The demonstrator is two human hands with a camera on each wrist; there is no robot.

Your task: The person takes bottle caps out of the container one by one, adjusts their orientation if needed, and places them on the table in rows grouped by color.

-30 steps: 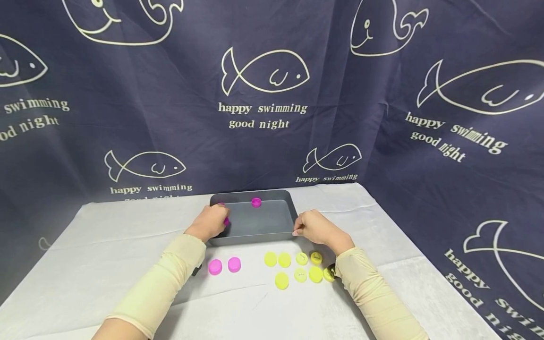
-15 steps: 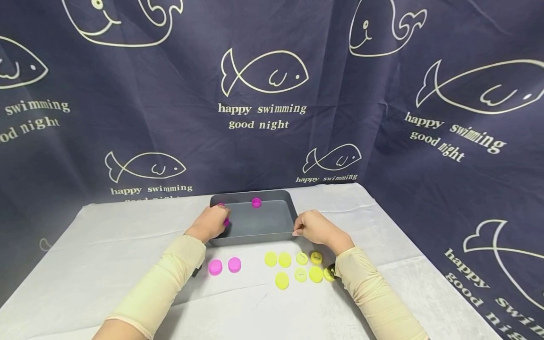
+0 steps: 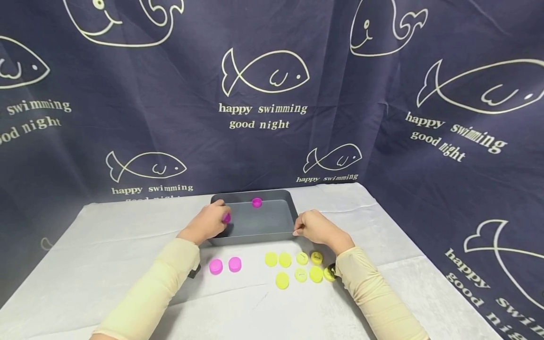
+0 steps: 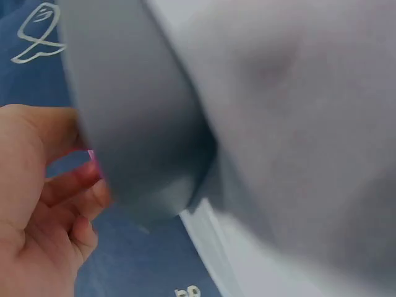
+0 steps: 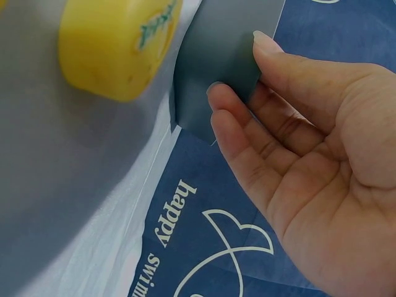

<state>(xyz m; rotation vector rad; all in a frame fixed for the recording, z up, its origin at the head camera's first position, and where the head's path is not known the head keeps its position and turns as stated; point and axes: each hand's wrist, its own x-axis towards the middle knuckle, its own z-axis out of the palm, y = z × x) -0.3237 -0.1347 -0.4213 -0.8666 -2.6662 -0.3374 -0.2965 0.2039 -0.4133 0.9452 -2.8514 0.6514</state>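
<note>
A grey rectangular tray (image 3: 259,238) stands toward the back of the table. My left hand (image 3: 208,222) reaches over its left end, thumb and fingers holding a magenta bottle cap (image 3: 226,217) inside the wall. In the left wrist view only a pink sliver of that cap (image 4: 93,154) shows past the tray wall (image 4: 136,111). Another magenta cap (image 3: 257,202) lies at the tray's back edge. My right hand (image 3: 318,226) grips the tray's front right corner. In the right wrist view its thumb and curled fingers are around the tray wall (image 5: 216,68).
Two magenta caps (image 3: 235,264) lie in front of the tray on the left. Several yellow caps (image 3: 282,280) are spread to the right, one partly behind the right wrist. A dark blue fish-print curtain (image 3: 263,156) hangs behind the white-covered table (image 3: 106,236).
My left hand has shifted slightly back and left, its fingers rising with the magenta cap. A second cap that showed behind those fingers is now hidden. My right hand stays at the corner.
</note>
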